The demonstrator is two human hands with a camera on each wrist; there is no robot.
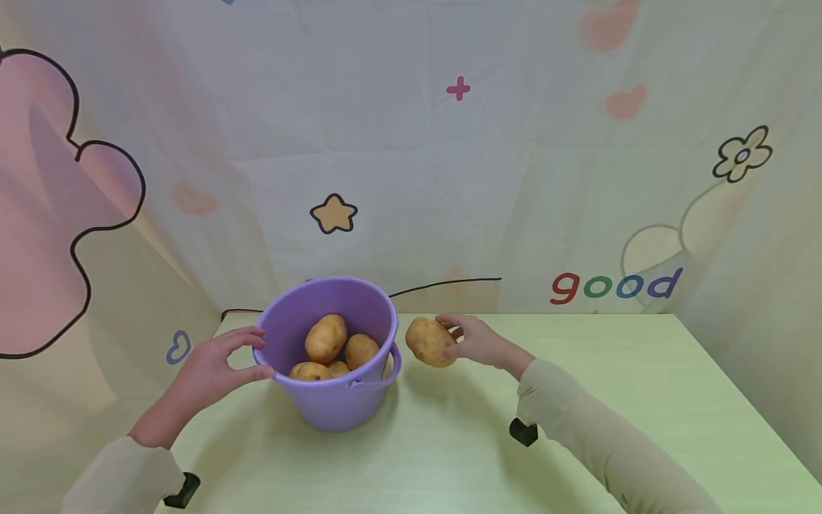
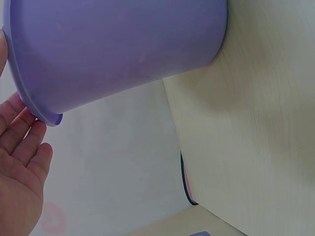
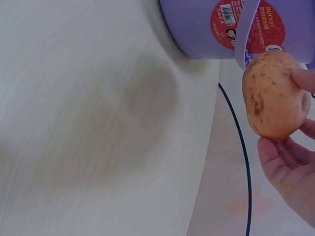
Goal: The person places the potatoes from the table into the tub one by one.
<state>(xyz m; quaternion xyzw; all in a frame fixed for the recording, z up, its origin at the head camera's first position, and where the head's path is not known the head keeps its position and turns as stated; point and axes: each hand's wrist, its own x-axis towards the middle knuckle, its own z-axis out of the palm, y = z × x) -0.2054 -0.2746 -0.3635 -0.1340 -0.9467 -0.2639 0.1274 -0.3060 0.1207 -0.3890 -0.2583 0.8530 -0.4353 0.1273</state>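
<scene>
A purple bucket (image 1: pixel 340 403) stands on the table with several potatoes (image 1: pixel 326 338) inside. At its left side my left hand (image 1: pixel 215 368) holds the rim, thumb and fingers spread apart along it. The left wrist view shows those fingers (image 2: pixel 30 142) at the bucket's lip (image 2: pixel 29 101). To the right of the bucket, my right hand (image 1: pixel 481 343) grips another potato (image 1: pixel 429 343) between thumb and fingertips, raised above the table. Brown spots mark this potato (image 3: pixel 273 96) in the right wrist view, where it overlaps the bucket's handle (image 3: pixel 242 37).
The pale green table (image 1: pixel 610 400) ends at a hanging printed curtain (image 1: pixel 449 214) behind the bucket. A red round label (image 3: pixel 266 29) is on the bucket's side. Black objects (image 1: pixel 524 432) sit at both wrists.
</scene>
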